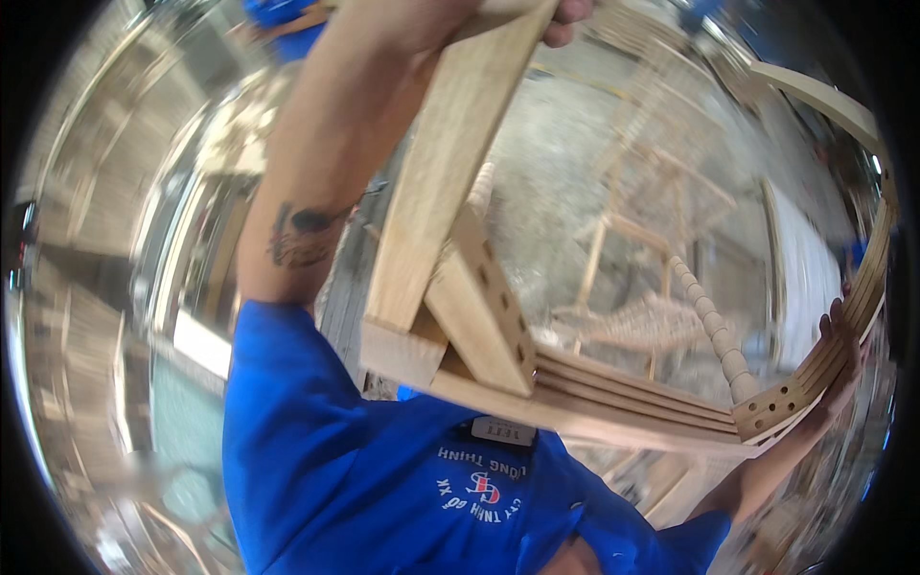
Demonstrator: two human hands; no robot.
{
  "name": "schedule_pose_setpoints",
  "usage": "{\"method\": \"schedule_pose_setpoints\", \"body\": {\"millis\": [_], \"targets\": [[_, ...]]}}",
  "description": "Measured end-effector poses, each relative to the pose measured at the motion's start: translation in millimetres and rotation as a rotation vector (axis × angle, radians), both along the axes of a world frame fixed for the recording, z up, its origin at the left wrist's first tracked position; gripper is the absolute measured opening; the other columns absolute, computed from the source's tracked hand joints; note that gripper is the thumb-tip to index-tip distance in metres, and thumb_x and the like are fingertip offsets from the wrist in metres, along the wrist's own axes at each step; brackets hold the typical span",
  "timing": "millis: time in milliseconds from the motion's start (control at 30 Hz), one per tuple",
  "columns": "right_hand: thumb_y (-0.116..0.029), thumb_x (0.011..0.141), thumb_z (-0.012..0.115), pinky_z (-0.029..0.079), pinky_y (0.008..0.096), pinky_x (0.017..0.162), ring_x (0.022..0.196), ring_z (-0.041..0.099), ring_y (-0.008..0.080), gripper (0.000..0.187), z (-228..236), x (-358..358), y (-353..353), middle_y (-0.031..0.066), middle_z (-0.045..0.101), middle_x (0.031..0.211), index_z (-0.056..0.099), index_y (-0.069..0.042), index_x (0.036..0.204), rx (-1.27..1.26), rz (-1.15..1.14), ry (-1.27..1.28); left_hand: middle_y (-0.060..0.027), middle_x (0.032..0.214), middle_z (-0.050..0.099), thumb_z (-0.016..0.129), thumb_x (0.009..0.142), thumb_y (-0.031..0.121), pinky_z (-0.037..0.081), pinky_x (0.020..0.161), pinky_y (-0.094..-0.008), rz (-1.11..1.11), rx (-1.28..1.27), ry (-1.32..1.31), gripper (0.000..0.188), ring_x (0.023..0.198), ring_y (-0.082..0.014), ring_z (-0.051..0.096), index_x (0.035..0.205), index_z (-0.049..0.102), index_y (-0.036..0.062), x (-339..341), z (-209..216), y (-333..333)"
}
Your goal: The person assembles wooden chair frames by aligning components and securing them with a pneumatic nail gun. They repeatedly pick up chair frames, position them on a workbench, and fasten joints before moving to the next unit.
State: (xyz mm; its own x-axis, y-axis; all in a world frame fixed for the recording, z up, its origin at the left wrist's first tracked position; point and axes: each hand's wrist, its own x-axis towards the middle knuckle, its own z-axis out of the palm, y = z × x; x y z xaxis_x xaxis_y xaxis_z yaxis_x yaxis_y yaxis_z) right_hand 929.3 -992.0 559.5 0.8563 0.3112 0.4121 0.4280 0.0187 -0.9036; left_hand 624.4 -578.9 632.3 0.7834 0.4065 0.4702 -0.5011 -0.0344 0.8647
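I hold an unfinished wooden chair frame point(450, 240) up close to my chest. It has a thick straight leg, curved stacked slats point(632, 393), drilled holes and a turned spindle point(714, 331). My left hand point(561, 14) grips the top of the straight leg at the upper edge of the view, and my tattooed forearm runs down to my blue sleeve. At the far right, my right hand point(845, 350) is closed around the curved rail point(867, 287). My blue shirt point(383, 479) fills the bottom of the view.
Several bare wooden chair frames point(652, 230) stand on the pale concrete floor point(565, 144) behind the piece. Stacked timber point(105, 172) blurs along the left. Another person in blue point(283, 24) is at the top left.
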Motion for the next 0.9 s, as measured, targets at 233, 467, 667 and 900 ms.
{"method": "schedule_pose_setpoints", "body": {"millis": [233,467,667,900], "targets": [[-0.006,0.083,0.057,0.046,0.0269,0.069,0.085,0.051,0.0165,0.07,44.8,-78.6,331.0,0.0267,0.053,0.138,0.037,0.01,0.148,0.006,0.85,-0.008,-0.0349,0.123,0.057,0.05,0.105,0.039,0.053,0.064,-0.0263,0.727,0.104,-0.144,0.049,0.082,-0.0193,0.058,0.14,0.051,0.0054,-276.1,-10.8,41.0],[-0.006,0.088,0.055,0.047,0.0242,0.066,0.084,0.051,0.0137,0.071,43.4,-51.4,601.9,0.0262,0.053,0.136,0.032,0.003,0.155,-0.117,1.551,0.194,-0.0329,0.13,0.057,0.054,0.105,0.021,0.051,0.065,-0.019,1.435,0.341,0.25,0.039,0.082,-0.0144,0.059,0.14,0.051,0.0034,-244.5,-25.1,77.7],[-0.01,0.096,0.066,0.061,0.0376,0.069,0.085,0.068,0.02,0.061,11.4,-276.0,799.5,0.0194,0.063,0.112,0.039,0.0,0.15,-0.125,2.293,0.352,-0.0236,0.113,0.06,0.06,0.098,0.014,0.052,0.067,-0.0257,1.576,-0.589,0.53,0.042,0.082,-0.0186,0.056,0.133,0.05,-0.0073,-402.6,72.4,30.5],[0.001,0.087,0.066,0.061,0.0327,0.058,0.069,0.068,0.017,0.055,-28.1,-454.8,888.1,0.0154,0.068,0.096,0.049,0.0,0.139,-0.501,2.233,0.45,-0.018,0.105,0.059,0.06,0.098,0.016,0.05,0.061,-0.0278,1.6,-0.781,0.364,0.03,0.072,-0.0184,0.056,0.119,0.055,-0.0044,-529.4,8.4,73.6]]}}
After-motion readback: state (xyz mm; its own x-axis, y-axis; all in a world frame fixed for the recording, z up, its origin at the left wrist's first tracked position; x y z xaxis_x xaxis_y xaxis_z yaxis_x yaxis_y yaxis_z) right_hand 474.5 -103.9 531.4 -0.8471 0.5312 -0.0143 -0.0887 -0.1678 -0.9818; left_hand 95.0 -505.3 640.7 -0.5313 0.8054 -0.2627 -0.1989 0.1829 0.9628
